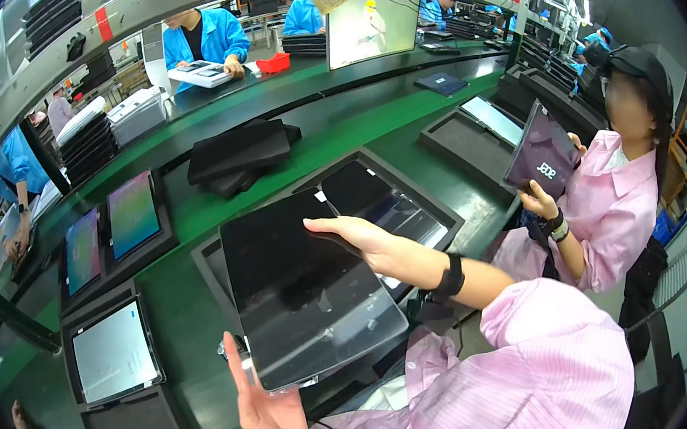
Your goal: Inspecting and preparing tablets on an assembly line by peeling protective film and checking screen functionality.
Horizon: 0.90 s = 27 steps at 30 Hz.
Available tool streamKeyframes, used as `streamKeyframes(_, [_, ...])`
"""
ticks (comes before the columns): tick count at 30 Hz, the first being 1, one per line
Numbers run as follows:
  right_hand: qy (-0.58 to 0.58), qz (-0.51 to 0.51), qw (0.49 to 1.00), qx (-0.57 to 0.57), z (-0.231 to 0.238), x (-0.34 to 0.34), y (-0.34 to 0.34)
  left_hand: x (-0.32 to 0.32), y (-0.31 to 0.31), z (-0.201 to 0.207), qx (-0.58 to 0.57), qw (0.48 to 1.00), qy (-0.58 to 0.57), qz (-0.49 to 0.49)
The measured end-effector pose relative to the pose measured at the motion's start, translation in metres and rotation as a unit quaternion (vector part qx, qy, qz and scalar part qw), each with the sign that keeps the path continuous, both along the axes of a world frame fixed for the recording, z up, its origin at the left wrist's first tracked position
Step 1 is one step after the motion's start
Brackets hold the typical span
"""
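Note:
A glossy black screen panel [308,278] is tilted up before me, held between both hands above a dark foam tray. My left hand [268,405] supports its lower left corner, one digit pointing up beside the edge and the other fingers partly hidden under it. Across the panel's right edge lies my right hand [381,248], thumb on the front face and fingers hidden behind. Light reflections and a few smudge-like marks show on the lower face. Under and beyond it, a second black panel [358,192] rests in the foam tray [450,218].
Left of me, a tray holds a pale panel [113,351]; farther stand two colourful screens [131,213]. Black foam pieces [239,154] lie on the green conveyor [334,135]. At right, a co-worker in pink [606,210] holds a dark tablet-like device [542,154]. A metal rail crosses above.

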State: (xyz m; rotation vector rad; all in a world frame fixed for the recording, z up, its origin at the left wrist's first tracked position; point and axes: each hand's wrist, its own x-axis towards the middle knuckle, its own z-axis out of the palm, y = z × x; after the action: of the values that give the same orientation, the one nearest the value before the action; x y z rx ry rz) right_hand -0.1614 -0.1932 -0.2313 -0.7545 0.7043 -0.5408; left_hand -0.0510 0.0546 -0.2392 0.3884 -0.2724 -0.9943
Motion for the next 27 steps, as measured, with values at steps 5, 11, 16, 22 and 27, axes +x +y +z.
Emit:
streamKeyframes(5, [-0.038, 0.130, 0.991, 0.000, -0.026, 0.051, -0.036, 0.006, -0.005, -0.017, 0.148, 0.911, -0.291, 0.250])
streamKeyframes(11, [0.286, 0.028, 0.669, -0.686, -0.007, 0.049, -0.047, -0.006, -0.019, -0.028, 0.217, 0.839, -0.457, 0.203])
streamKeyframes(16, [0.388, -0.002, 0.620, -0.682, 0.014, -0.047, -0.076, -0.021, -0.027, -0.020, 0.224, 0.759, -0.581, 0.189])
streamKeyframes(22, [0.517, 0.036, 0.485, -0.704, -0.028, -0.093, -0.093, -0.042, -0.057, -0.030, 0.183, 0.652, -0.730, 0.090])
streamKeyframes(27, [0.548, 0.045, 0.459, -0.698, -0.036, -0.096, -0.103, -0.047, -0.062, -0.045, 0.204, 0.579, -0.779, 0.127])
